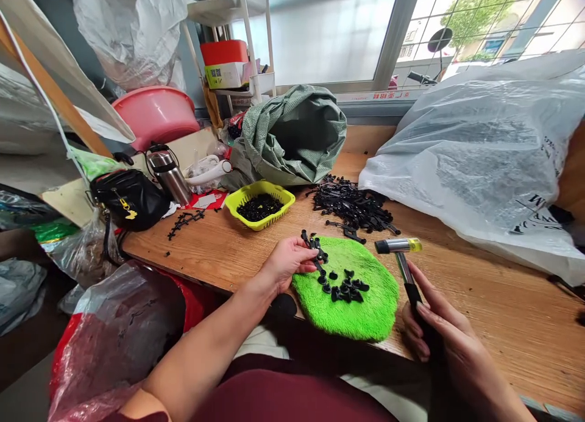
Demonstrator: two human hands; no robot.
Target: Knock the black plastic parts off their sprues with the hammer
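Observation:
My left hand (292,260) is closed on a small black plastic part (320,251) with knobs, above the left edge of a bright green plush cloth (361,321). Several small black pieces (347,291) lie loose on the cloth near those fingers. To the right of the cloth, my right hand (439,318) grips the black handle of a mallet (399,246). Its head is held up, with a dark face on the left and a yellow one on the right. Exactly what shape the held part has is hard to make out.
Behind the cloth lies a heap of black plastic parts (351,203). A yellow-green basket (286,202) of small black pieces stands left of it, before an open green woven sack (269,141). A large translucent bag (475,147) covers the back right; a steel flask (168,177) stands left.

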